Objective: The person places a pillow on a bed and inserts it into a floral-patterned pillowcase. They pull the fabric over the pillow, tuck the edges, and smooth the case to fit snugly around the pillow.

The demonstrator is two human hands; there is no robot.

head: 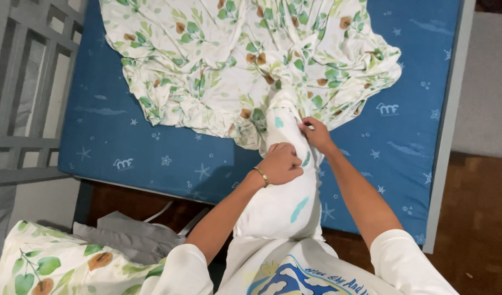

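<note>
A white pillow (281,207) with teal leaf marks stands on end against the bed's near edge, its top inside a white leaf-print pillowcase (234,60) spread over the blue mattress (141,147). My left hand (281,163), with a gold bracelet on the wrist, is closed on the pillow's upper part. My right hand (315,134) pinches the pillowcase's edge beside the pillow's top right side.
A grey slatted bed rail (27,98) stands at the left. A leaf-print cushion (59,262) and a grey cloth (130,235) lie at the lower left. The mattress's grey frame (445,158) runs down the right, with wooden floor (475,218) beyond it.
</note>
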